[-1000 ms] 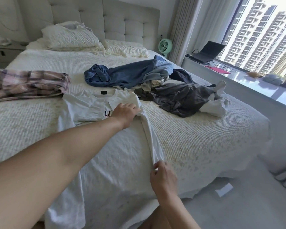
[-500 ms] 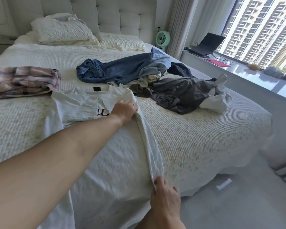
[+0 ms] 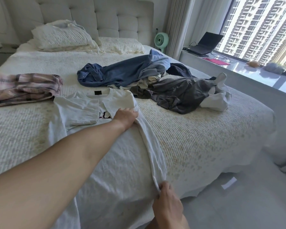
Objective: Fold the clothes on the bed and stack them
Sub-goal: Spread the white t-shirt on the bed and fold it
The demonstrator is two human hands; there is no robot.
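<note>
A white T-shirt [image 3: 116,159] lies spread on the bed [image 3: 205,146], its neck toward the headboard and both sleeves folded in. My left hand [image 3: 126,115] grips its right side fold near the shoulder. My right hand [image 3: 168,205] pinches the same fold at the hem, at the bed's near edge. Behind the shirt sits a heap of unfolded clothes: a blue shirt [image 3: 122,71], a dark grey garment [image 3: 180,95] and a white piece [image 3: 216,98]. A folded pink plaid garment [image 3: 23,86] lies at the left.
Pillows [image 3: 61,37] rest against the tufted headboard. A green fan [image 3: 161,39] stands beside the bed. An open laptop [image 3: 203,44] and a pink item [image 3: 216,61] are on the window ledge. A white paper [image 3: 229,183] lies on the floor at right.
The view has shifted slightly. My right hand has moved a little lower along the bed's edge with the hem. My left hand stays on the shoulder fold.
</note>
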